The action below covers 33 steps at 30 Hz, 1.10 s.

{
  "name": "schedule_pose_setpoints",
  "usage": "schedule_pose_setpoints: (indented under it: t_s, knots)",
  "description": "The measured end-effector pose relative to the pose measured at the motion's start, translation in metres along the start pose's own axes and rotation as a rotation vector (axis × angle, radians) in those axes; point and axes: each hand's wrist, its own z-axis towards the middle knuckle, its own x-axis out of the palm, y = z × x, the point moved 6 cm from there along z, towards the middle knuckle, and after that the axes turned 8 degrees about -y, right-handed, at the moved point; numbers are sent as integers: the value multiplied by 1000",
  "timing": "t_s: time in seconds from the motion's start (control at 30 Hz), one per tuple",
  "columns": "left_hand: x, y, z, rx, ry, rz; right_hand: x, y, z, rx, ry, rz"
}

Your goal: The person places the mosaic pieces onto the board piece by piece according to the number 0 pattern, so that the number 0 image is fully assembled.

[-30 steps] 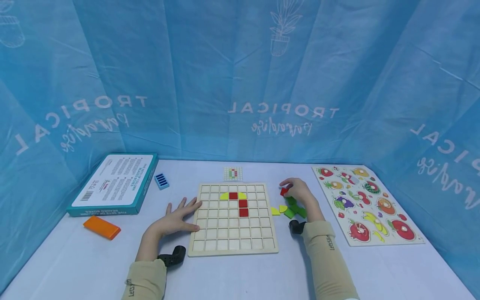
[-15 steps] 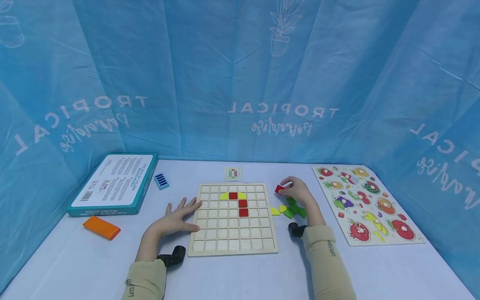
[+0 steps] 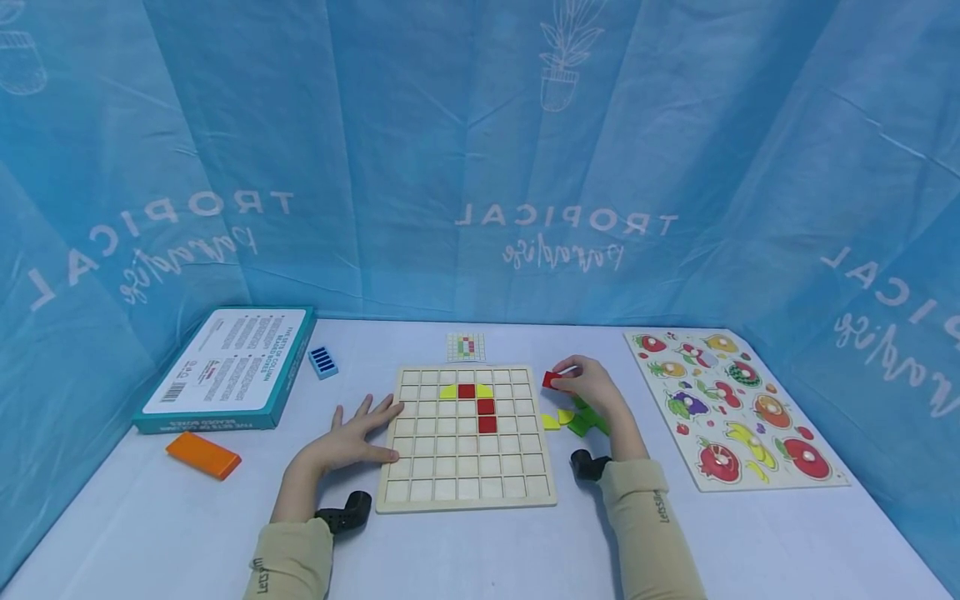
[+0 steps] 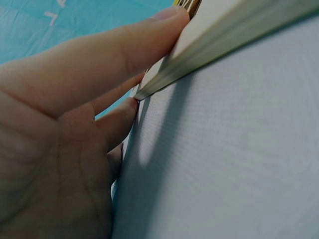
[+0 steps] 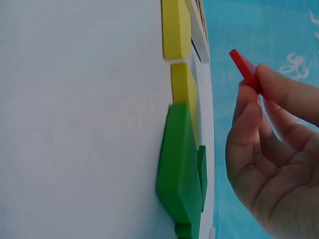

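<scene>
The person's right hand [image 3: 596, 390] pinches a red tile [image 3: 550, 380] above the desk [image 3: 480, 554], with yellow tiles [image 3: 551, 422] and green tiles [image 3: 580, 424] lying just nearer than that hand. The left hand [image 3: 348, 443], fingers spread wide, touches the left edge of the wooden grid board [image 3: 457, 467], which lies between both hands and bears three red squares [image 3: 487, 425] and two yellow pieces [image 3: 447, 392].

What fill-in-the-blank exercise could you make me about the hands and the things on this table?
1. The right hand pinches a ____ tile.
2. The grid board carries ____ red tiles.
3. The loose pieces just right of the board are yellow and ____.
4. The block in front of the teal box is ____.

Missing words: red; three; green; orange.
</scene>
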Motion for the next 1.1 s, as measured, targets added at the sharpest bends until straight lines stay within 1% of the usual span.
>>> schedule_pose_setpoints:
  t_s: [0.23,0.43,0.7,1.0,1.1]
  knots:
    - [0,-1,-1,-1,1,0,6,3,-5,-21,31,40]
    - [0,-1,0,1,4,8,11,5,-8,-12,45,53]
    - [0,1,1,-2,-3,13,16,14,-14,-31,61,78]
    - [0,0,1,-4,-5,17,24,19,-17,-17,67,45]
    - [0,-1,1,-7,-2,19,26,21,-18,-25,70,35]
